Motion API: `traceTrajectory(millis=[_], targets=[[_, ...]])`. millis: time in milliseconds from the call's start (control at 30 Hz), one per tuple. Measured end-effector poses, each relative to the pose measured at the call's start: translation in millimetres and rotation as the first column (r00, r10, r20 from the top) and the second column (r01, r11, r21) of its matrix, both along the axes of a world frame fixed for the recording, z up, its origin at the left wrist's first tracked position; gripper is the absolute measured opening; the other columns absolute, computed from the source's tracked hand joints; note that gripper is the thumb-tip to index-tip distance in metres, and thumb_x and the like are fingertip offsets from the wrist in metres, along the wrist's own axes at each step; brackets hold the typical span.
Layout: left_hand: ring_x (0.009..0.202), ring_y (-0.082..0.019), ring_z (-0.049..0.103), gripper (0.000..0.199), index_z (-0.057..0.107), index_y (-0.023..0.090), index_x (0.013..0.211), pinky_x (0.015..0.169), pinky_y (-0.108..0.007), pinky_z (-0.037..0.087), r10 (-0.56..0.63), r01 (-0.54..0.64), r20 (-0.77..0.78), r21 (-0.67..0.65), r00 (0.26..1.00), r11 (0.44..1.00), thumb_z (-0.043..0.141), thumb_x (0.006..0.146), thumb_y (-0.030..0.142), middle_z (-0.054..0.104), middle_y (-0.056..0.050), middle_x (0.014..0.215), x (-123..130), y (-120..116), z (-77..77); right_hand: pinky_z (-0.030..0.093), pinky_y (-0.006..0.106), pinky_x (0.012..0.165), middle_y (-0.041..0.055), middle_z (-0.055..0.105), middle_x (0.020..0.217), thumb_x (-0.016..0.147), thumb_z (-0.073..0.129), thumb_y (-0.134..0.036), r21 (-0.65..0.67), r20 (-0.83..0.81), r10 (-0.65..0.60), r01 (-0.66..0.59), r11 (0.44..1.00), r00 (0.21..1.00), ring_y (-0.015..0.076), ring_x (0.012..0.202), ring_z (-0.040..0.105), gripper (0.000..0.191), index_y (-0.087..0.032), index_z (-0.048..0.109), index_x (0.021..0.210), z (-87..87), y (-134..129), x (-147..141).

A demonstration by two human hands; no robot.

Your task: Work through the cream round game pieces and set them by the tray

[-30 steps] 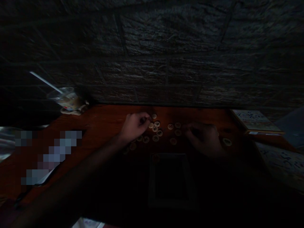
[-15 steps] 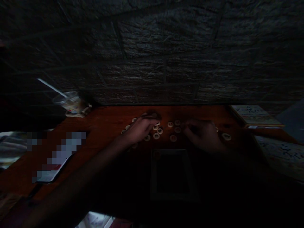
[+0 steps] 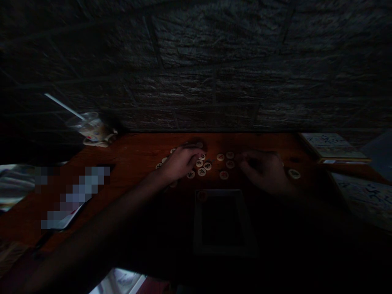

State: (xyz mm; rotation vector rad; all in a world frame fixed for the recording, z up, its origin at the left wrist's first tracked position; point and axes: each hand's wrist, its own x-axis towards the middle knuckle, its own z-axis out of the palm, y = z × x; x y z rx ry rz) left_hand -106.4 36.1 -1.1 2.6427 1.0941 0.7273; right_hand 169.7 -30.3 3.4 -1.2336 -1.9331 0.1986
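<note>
Left hand (image 3: 183, 160) is now arching over the marked discs (image 3: 201, 172) beyond the dark tray (image 3: 220, 190), fingers curling down. A second ago it was pinching farther left; now discs beyond-left of the tray are showing, so work is centring on the middle cluster. Right hand (image 3: 263, 169) is staying beyond-right of the tray, thumb and fingertips narrowing beside more discs. Too dark to tell whether either is gripping one.

The discs (image 3: 201, 172) look smooth, the table (image 3: 137, 149) wooden, the cup (image 3: 94, 130) plastic — the wall (image 3: 190, 87) rough stone.
</note>
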Motion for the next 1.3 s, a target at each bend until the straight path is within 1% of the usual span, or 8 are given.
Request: traceTrajectory(millis=[200, 333, 500, 667, 833, 1100, 1200, 1300], targets=[[0.111, -0.024, 0.073, 0.027, 0.077, 0.02, 0.114, 0.1, -0.04, 0.056, 0.001, -0.001, 0.019, -0.008, 1.0, 1.0, 0.053, 0.101, 0.016, 0.079, -0.008, 0.115, 1.3, -2.6, 1.8, 0.047, 0.03, 0.057, 0.0023, 0.079, 0.074, 0.092, 0.059, -0.029, -0.002, 0.024, -0.007, 0.007, 1.0, 1.0, 0.0194, 0.058, 0.071, 0.022, -0.023, 0.073, 0.077, -2.3, 0.7, 0.9], [0.11, -0.024, 0.074, 0.027, 0.077, 0.021, 0.115, 0.097, -0.038, 0.057, 0.034, -0.033, 0.026, -0.034, 0.999, 0.999, 0.055, 0.1, 0.017, 0.079, -0.007, 0.117, 1.3, -4.7, 3.2, 0.048, 0.03, 0.057, 0.002, 0.079, 0.073, 0.094, 0.058, -0.03, -0.009, 0.01, 0.003, -0.003, 1.0, 1.0, 0.019, 0.059, 0.071, 0.024, -0.024, 0.074, 0.076, -0.2, -0.3, 0.1], [0.095, -0.022, 0.078, 0.029, 0.076, 0.022, 0.117, 0.086, -0.034, 0.058, 0.099, -0.089, 0.081, -0.116, 0.992, 0.989, 0.054, 0.099, 0.019, 0.082, -0.004, 0.104, -1.5, -3.6, 0.3, 0.048, 0.029, 0.057, 0.0028, 0.08, 0.076, 0.093, 0.059, -0.029, 0.003, -0.01, 0.005, -0.005, 1.0, 1.0, 0.0192, 0.061, 0.072, 0.021, -0.023, 0.076, 0.081, -0.6, -0.8, -0.5], [0.091, -0.02, 0.078, 0.029, 0.077, 0.02, 0.114, 0.084, -0.033, 0.058, 0.092, -0.079, 0.118, -0.111, 0.989, 0.991, 0.053, 0.096, 0.018, 0.083, -0.005, 0.099, -1.5, -3.4, 0.9, 0.047, 0.028, 0.056, 0.002, 0.079, 0.075, 0.094, 0.059, -0.029, 0.014, -0.014, 0.005, -0.005, 1.0, 1.0, 0.0173, 0.059, 0.07, 0.022, -0.023, 0.075, 0.08, -1.0, -0.4, -0.7], [0.087, -0.018, 0.077, 0.029, 0.077, 0.019, 0.112, 0.079, -0.03, 0.057, 0.113, -0.103, 0.116, -0.09, 0.987, 0.991, 0.054, 0.095, 0.021, 0.083, -0.004, 0.099, 0.6, -7.2, 7.0, 0.042, 0.027, 0.051, 0.0017, 0.075, 0.065, 0.096, 0.058, -0.033, 0.024, -0.018, 0.011, -0.01, 1.0, 1.0, 0.0149, 0.051, 0.064, 0.027, -0.021, 0.075, 0.077, 1.5, -1.0, -1.7], [0.067, -0.014, 0.073, 0.028, 0.078, 0.018, 0.109, 0.064, -0.024, 0.053, 0.087, -0.063, 0.149, -0.158, 0.985, 0.985, 0.055, 0.093, 0.022, 0.08, -0.001, 0.079, 1.9, -12.7, 11.3, 0.048, 0.029, 0.057, 0.003, 0.079, 0.073, 0.094, 0.059, -0.032, -0.024, -0.007, 0.001, -0.001, 1.0, 1.0, 0.0187, 0.059, 0.071, 0.022, -0.023, 0.075, 0.082, -0.3, -0.5, 0.3], [0.065, -0.013, 0.073, 0.028, 0.077, 0.017, 0.11, 0.063, -0.023, 0.053, 0.084, -0.05, 0.17, -0.193, 0.982, 0.98, 0.054, 0.095, 0.023, 0.079, 0.0, 0.074, 1.8, -14.0, 12.4, 0.046, 0.028, 0.055, 0.0027, 0.078, 0.071, 0.094, 0.059, -0.031, -0.006, 0.003, -0.002, 0.002, 1.0, 1.0, 0.0171, 0.057, 0.069, 0.022, -0.022, 0.075, 0.082, 0.2, -0.6, 0.0], [0.068, -0.014, 0.073, 0.028, 0.078, 0.017, 0.109, 0.065, -0.024, 0.054, 0.09, -0.058, 0.177, -0.179, 0.98, 0.982, 0.055, 0.094, 0.022, 0.08, -0.001, 0.076, 1.7, -14.1, 13.9, 0.043, 0.027, 0.052, 0.0015, 0.075, 0.065, 0.095, 0.058, -0.032, 0.009, -0.014, -0.008, 0.008, 1.0, 1.0, 0.0154, 0.052, 0.065, 0.024, -0.022, 0.074, 0.079, 1.1, -1.1, -1.2]])
